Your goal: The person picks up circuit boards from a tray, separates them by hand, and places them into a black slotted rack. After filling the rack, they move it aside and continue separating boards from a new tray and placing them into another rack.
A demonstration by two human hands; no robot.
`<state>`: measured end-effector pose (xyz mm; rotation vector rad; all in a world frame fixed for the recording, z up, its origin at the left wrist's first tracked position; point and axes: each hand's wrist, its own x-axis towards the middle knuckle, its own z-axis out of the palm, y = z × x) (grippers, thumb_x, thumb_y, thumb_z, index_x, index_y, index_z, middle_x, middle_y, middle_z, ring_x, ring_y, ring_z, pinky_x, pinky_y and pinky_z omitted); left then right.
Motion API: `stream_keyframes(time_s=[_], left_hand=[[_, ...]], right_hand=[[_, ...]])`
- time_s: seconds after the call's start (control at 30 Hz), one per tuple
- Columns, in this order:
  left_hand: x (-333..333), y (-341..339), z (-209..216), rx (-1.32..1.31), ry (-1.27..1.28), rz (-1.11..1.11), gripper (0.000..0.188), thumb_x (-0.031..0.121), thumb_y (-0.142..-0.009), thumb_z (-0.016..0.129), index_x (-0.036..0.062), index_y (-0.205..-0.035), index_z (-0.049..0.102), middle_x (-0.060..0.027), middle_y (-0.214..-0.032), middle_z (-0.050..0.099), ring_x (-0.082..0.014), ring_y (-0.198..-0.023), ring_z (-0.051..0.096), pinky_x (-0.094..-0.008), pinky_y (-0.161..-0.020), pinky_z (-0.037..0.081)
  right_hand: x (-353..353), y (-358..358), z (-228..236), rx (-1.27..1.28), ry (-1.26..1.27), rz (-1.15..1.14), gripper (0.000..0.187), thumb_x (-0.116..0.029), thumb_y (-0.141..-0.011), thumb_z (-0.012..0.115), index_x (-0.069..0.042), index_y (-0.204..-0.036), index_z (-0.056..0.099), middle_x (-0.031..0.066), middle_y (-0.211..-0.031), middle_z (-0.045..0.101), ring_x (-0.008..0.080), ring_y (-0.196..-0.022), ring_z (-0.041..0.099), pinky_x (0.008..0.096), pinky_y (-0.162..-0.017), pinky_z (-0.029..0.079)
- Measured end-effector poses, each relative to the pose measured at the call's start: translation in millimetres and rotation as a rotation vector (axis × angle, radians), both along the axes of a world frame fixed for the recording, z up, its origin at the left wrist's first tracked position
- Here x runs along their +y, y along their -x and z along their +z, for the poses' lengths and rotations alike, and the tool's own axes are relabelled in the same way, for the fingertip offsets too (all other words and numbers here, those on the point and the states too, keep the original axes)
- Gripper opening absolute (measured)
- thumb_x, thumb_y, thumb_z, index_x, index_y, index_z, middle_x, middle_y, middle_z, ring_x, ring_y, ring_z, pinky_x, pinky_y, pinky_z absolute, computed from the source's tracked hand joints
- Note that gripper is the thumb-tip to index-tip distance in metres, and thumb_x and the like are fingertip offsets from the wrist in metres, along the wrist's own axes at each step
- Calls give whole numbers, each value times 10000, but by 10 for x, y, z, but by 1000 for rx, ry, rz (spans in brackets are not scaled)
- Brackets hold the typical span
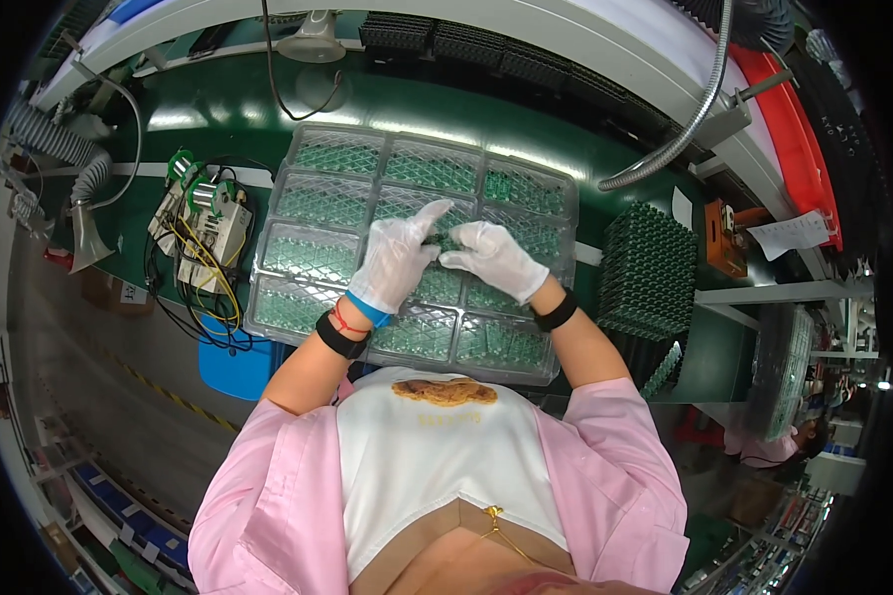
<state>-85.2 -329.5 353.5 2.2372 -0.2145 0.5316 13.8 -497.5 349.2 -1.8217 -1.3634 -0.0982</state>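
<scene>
A clear plastic tray, divided into several compartments full of small green circuit-board pieces, lies on the green bench in front of me. Above its middle, my left hand and my right hand, both in white gloves, come close together. The fingers of my left hand are bent, with the index finger reaching up and to the right. My right hand's fingers are pinched toward the left hand. Something small and dark green shows between the fingertips, partly hidden by the gloves; its exact kind is unclear.
A tall stack of green boards stands right of the tray, near an orange box. Left are wire spools and tangled cables. A metal gooseneck hangs at the upper right. A blue stool stands below the bench's left edge.
</scene>
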Motion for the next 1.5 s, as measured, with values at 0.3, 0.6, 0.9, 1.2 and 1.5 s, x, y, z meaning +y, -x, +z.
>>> stream_keyframes(time_s=[0.3,0.6,0.9,1.2,1.5], left_hand=[[123,-27,-260,-412,144,109,662,3,-654,717,133,-1265,498,-85,-1109,622,-273,-977,606,-420,-917,447],[130,-59,-372,-155,252,-380,451,42,-735,705,72,-1159,553,-93,-1001,630,-251,-939,610,-369,-874,478],[182,-303,-658,-159,-154,-143,722,-116,-618,637,75,-1288,452,-152,-1179,554,-348,-1091,528,-395,-950,442],[624,-556,-1428,78,132,-224,842,-156,-570,560,91,-1356,389,-143,-1281,490,-368,-1160,462,-405,-981,416],[-34,-223,-264,156,537,-167,337,295,-904,576,50,-1127,518,-35,-960,586,-157,-887,568,-319,-812,467]], right_hand=[[-103,152,-77,-87,-55,-204,203,-204,-870,567,-30,-824,474,126,-722,454,308,-673,481,387,-619,406],[-232,-6,-256,306,-137,287,148,-155,-872,572,-29,-918,507,42,-684,445,144,-583,475,256,-508,411],[-319,-1367,-476,611,26,-831,254,-169,-791,689,-1,-967,613,157,-791,642,257,-604,619,341,-515,524],[-229,-1255,-454,124,227,-1040,376,-257,-767,709,8,-1018,618,222,-978,642,345,-893,631,363,-801,510],[-116,-60,-177,330,153,-148,307,-309,-878,596,-12,-824,542,50,-749,588,164,-646,579,305,-566,494]])
